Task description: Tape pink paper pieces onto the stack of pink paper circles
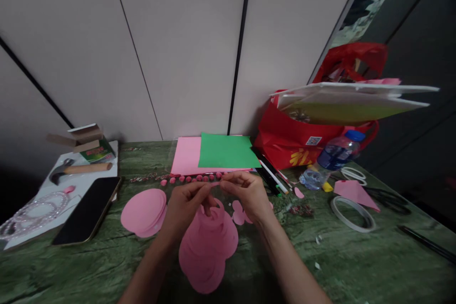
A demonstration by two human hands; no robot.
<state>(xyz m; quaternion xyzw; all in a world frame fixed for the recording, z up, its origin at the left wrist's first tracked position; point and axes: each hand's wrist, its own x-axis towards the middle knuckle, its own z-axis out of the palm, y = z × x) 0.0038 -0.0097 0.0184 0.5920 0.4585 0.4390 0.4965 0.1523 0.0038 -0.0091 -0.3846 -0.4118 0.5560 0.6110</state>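
My left hand [187, 199] and my right hand [247, 191] meet near the middle of the table, fingers pinched. Between their fingertips runs a thin pink paper strip [214, 184], largely covered by the fingers. A curled loop of pink paper [220, 210] shows below the left fingers. Under the hands lies an overlapping pile of pink paper circles [204, 256]. Just beyond the fingertips stretches a row of small dark-pink balls [188, 179]. Small pink petal-shaped paper pieces [238, 216] rest beside my right wrist.
Left are more pink circles [144, 211], a phone [87, 211], a hammer [87, 168] and an opened box [96, 149]. Behind lies green paper [226, 151]. Rightward stand a red bag [281, 128] and a water bottle [329, 159], with a tape roll [352, 214] and scissors [388, 199].
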